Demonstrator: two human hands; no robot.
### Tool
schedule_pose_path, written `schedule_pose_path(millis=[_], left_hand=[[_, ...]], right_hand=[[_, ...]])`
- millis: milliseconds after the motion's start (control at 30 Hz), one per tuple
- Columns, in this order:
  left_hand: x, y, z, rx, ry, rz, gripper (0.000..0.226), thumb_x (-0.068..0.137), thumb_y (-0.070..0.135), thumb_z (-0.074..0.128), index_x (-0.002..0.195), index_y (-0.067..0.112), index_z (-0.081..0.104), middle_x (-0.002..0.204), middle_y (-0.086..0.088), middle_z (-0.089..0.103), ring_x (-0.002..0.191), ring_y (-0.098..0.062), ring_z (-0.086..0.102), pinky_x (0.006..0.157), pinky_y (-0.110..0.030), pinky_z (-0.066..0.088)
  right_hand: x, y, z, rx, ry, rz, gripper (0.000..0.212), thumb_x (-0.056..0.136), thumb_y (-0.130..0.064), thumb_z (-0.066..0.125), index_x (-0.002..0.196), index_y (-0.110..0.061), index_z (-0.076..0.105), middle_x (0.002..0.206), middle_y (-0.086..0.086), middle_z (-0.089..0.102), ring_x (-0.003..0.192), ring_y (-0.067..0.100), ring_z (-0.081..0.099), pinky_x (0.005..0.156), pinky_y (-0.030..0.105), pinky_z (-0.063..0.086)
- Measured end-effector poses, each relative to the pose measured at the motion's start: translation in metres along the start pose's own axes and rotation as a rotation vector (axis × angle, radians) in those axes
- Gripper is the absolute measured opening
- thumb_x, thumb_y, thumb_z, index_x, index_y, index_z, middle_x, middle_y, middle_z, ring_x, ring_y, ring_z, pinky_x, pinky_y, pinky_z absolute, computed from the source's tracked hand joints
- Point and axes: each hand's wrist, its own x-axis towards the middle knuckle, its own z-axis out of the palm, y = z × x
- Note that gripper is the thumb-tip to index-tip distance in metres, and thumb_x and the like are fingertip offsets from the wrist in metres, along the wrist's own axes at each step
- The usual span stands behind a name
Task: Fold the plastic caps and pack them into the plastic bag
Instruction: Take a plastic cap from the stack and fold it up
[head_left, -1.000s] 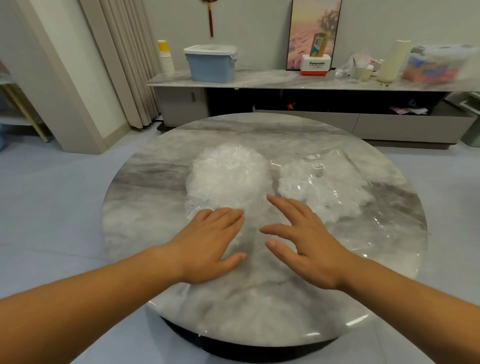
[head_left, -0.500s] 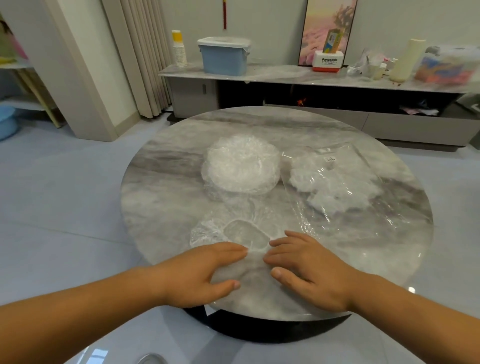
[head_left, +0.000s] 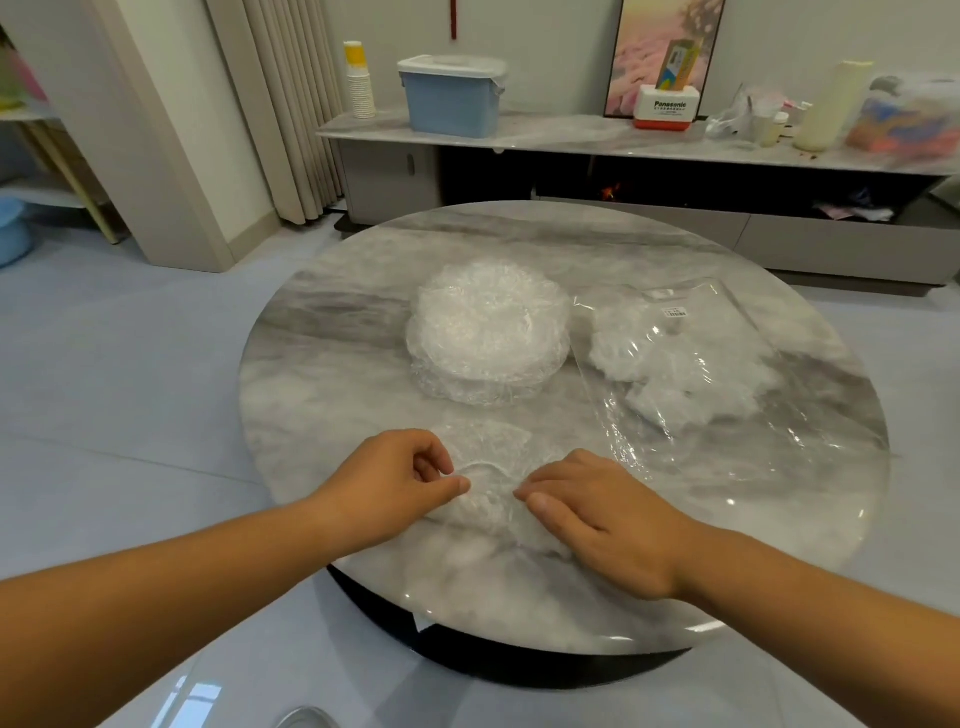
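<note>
One single cap, clear and crinkled, lies near the near edge of the table, pinched at its left by the left hand and at its right by the right hand. Behind it, around the table's middle, sits a round, frilly, translucent stack of caps. Just right of that, toward the right edge, the clear plastic bag lies flat with white folded caps inside.

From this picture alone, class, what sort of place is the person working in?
Most likely a home living room: a round marble table, a long low cabinet against the wall, and a framed picture standing on it.
</note>
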Motion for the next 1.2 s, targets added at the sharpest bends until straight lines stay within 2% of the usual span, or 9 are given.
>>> schedule_pose_path(millis=[167, 367, 500, 600, 667, 767, 933, 1067, 1200], left_hand=[[0.012, -0.006, 0.004, 0.087, -0.029, -0.027, 0.026, 0.079, 0.051, 0.079, 0.078, 0.027, 0.069, 0.076, 0.009, 0.067, 0.069, -0.004, 0.061, 0.069, -0.025, 0.054], [0.014, -0.01, 0.011, 0.236, 0.008, -0.002, 0.029, 0.078, 0.053, 0.077, 0.075, 0.033, 0.057, 0.095, 0.009, 0.051, 0.099, -0.014, 0.051, 0.087, -0.028, 0.046], [0.013, -0.006, 0.012, 0.312, 0.083, -0.044, 0.037, 0.078, 0.057, 0.075, 0.098, 0.034, 0.054, 0.111, 0.011, 0.038, 0.113, -0.012, 0.035, 0.096, -0.024, 0.028], [0.013, -0.003, 0.012, 0.307, 0.081, -0.104, 0.073, 0.076, 0.059, 0.076, 0.134, 0.032, 0.041, 0.132, 0.006, 0.031, 0.129, -0.017, 0.029, 0.104, -0.027, 0.024], [0.015, -0.001, 0.012, 0.293, 0.05, -0.138, 0.091, 0.076, 0.059, 0.076, 0.148, 0.031, 0.028, 0.142, 0.003, 0.027, 0.136, -0.02, 0.026, 0.111, -0.032, 0.023], [0.017, 0.002, 0.012, 0.289, 0.025, -0.157, 0.098, 0.076, 0.058, 0.075, 0.153, 0.032, 0.02, 0.145, 0.003, 0.025, 0.139, -0.021, 0.023, 0.113, -0.033, 0.021], [0.021, 0.003, 0.011, 0.291, -0.002, -0.16, 0.102, 0.076, 0.058, 0.074, 0.156, 0.032, 0.016, 0.146, 0.004, 0.025, 0.139, -0.02, 0.022, 0.113, -0.033, 0.021], [0.023, 0.001, 0.011, 0.282, -0.009, -0.143, 0.103, 0.076, 0.057, 0.073, 0.157, 0.034, 0.015, 0.146, 0.007, 0.026, 0.139, -0.018, 0.022, 0.112, -0.032, 0.02], [0.025, 0.0, 0.012, 0.288, -0.006, -0.131, 0.103, 0.075, 0.059, 0.073, 0.156, 0.035, 0.014, 0.146, 0.007, 0.026, 0.139, -0.018, 0.023, 0.112, -0.033, 0.02]], right_hand=[[0.002, 0.008, 0.005, -0.193, -0.007, 0.013, 0.077, 0.092, -0.068, -0.003, 0.123, -0.035, 0.06, 0.154, -0.018, 0.036, 0.129, 0.004, 0.026, 0.107, 0.03, 0.023], [0.004, 0.003, 0.0, -0.211, -0.056, 0.057, 0.085, 0.088, -0.076, -0.003, 0.138, -0.042, 0.055, 0.164, -0.011, 0.015, 0.144, 0.009, 0.01, 0.115, 0.031, 0.011], [0.014, -0.003, -0.007, -0.002, 0.08, 0.134, 0.071, 0.091, -0.075, 0.016, 0.136, -0.039, 0.058, 0.161, -0.008, 0.024, 0.146, 0.007, 0.012, 0.12, 0.035, 0.014], [0.029, -0.01, -0.016, 0.231, 0.16, 0.244, 0.049, 0.101, -0.057, 0.034, 0.121, -0.029, 0.068, 0.155, -0.004, 0.035, 0.148, 0.013, 0.02, 0.115, 0.032, 0.022], [0.042, -0.013, -0.023, 0.328, 0.174, 0.294, 0.055, 0.104, -0.051, 0.035, 0.11, -0.01, 0.071, 0.14, -0.002, 0.049, 0.141, 0.015, 0.034, 0.103, 0.026, 0.029], [0.056, -0.011, -0.028, 0.504, 0.148, 0.366, 0.06, 0.105, -0.05, 0.036, 0.115, -0.001, 0.07, 0.118, -0.013, 0.055, 0.122, 0.009, 0.05, 0.089, 0.019, 0.035], [0.074, -0.002, -0.024, 0.71, 0.118, 0.51, 0.054, 0.103, -0.059, 0.037, 0.105, -0.021, 0.075, 0.133, -0.001, 0.058, 0.126, 0.017, 0.053, 0.106, 0.037, 0.038], [0.079, -0.003, -0.027, 0.815, 0.157, 0.534, 0.059, 0.103, -0.057, 0.037, 0.094, -0.018, 0.079, 0.119, 0.0, 0.068, 0.11, 0.013, 0.062, 0.09, 0.031, 0.042], [0.077, -0.004, -0.028, 0.902, 0.174, 0.484, 0.063, 0.104, -0.055, 0.037, 0.086, -0.016, 0.083, 0.097, -0.003, 0.067, 0.09, 0.015, 0.059, 0.081, 0.03, 0.042]])
